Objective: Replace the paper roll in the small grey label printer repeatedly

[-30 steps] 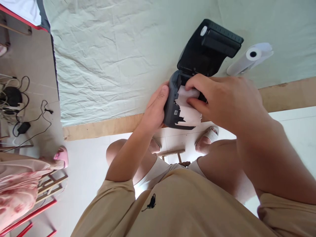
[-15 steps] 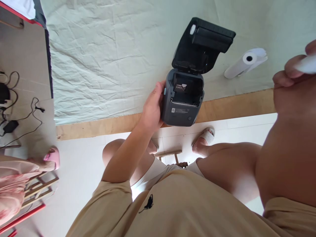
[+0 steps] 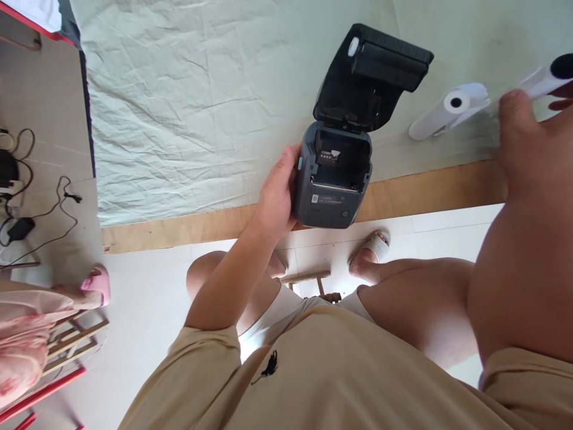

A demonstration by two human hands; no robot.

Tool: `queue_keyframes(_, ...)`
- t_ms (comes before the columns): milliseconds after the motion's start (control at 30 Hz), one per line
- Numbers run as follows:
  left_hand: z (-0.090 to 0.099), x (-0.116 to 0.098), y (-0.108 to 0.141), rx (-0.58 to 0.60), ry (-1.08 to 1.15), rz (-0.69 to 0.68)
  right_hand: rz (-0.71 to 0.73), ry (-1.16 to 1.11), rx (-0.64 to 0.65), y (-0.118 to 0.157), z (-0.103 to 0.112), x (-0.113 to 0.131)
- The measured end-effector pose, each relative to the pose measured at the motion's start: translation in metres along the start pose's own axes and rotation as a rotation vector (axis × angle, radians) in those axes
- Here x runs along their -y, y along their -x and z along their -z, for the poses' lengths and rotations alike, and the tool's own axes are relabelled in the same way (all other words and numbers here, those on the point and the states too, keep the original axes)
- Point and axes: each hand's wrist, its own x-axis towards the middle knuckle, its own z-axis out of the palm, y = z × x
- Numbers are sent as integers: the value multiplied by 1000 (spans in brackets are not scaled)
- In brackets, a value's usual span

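Observation:
My left hand grips the left side of a dark grey portable label printer, its thumb along the edge. The printer's black lid is swung fully up, and no roll sits in the bay. At the right edge of the view my right hand holds a white paper roll with a dark round end, thumb on one side and fingers on the other; part of this hand is out of view. Between the printer and that hand, another white paper roll with a loose end lies on the cloth.
A pale green wrinkled cloth covers the table, whose wooden edge runs in front of my knees. On the floor at left are black cables and an adapter. Beside me another person's pink slipper shows near a wooden rack.
My right hand has turned, so the roll's dark end and the thumb now show. The left hand and the open printer have barely moved.

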Motion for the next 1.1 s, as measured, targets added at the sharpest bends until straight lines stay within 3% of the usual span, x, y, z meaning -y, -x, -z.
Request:
queue_keyframes(67, 0, 1, -1, -5, 16, -12, -120, 85, -34, -2, 0, 8)
queue_keyframes(100, 0, 1, -1, -11, 19, -14, -94, 79, -61, 0, 2, 13)
queue_keyframes(233, 0, 2, -3, -36, 26, 10, 547, -191, -6, 20, 21, 48)
queue_keyframes(300, 0, 2, -3, -46, 21, 11, 662, -206, 73, 32, 23, 68)
queue_keyframes(367, 0, 3, -3, -57, 8, -11, 617, -153, 149, 39, 18, 84)
queue_keyframes(500, 2, 4, -2, -31, 16, -16, 262, 48, 260, 33, 3, 95)
queue_keyframes(567, 4, 5, -2, -6, 31, 6, 193, 61, 268, 30, 1, 93)
queue_keyframes(800, 5, 5, -2, 3, 61, -5, 390, -366, 282, 57, 14, 101)
queue_keyframes(967, 3, 4, -2, -9, 47, -21, 541, -305, 316, 68, 16, 115)
queue_keyframes(1100, 2, 4, -3, 0, 59, -51, 486, -277, 326, 70, 8, 110)
